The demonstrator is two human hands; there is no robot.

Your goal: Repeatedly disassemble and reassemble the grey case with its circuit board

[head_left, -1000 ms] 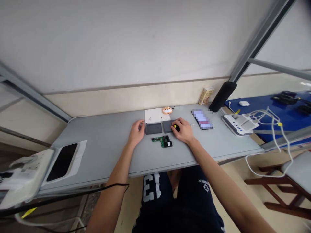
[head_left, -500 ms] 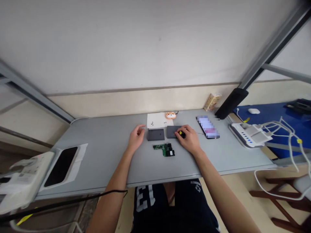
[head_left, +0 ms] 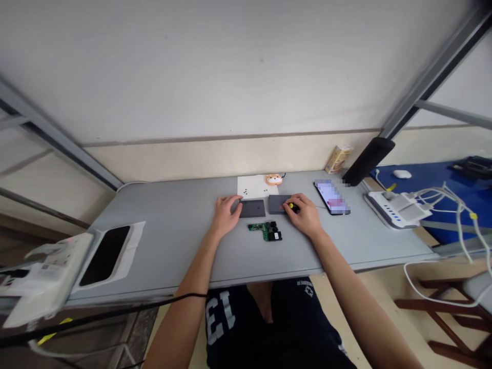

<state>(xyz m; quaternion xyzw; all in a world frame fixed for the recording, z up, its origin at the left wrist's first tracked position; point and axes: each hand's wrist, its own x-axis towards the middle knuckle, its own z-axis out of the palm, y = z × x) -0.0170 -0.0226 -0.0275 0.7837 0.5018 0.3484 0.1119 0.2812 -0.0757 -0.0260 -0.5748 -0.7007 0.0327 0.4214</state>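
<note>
Two dark grey flat case halves lie side by side on the grey table [head_left: 177,230]. My left hand [head_left: 225,213] rests with its fingers against the left edge of the left half [head_left: 252,208]. My right hand [head_left: 304,214] is closed around a small tool with a yellow tip [head_left: 291,206], at the right end of the right half [head_left: 277,203]. A green circuit board [head_left: 265,230] lies just in front of the two halves, between my hands. Behind them sits a white sheet of paper [head_left: 255,186] carrying a few tiny dark screws.
A small orange cat-shaped object [head_left: 274,179] sits at the paper's far corner. A phone [head_left: 332,197] lies right of my right hand, a white charging hub [head_left: 395,209] with cables beyond it. A small carton [head_left: 337,159] stands by the wall. A white device [head_left: 77,259] sits at left.
My left hand has moved right and now touches the left case half. My right hand stays on the tool. The camera has shifted slightly.
</note>
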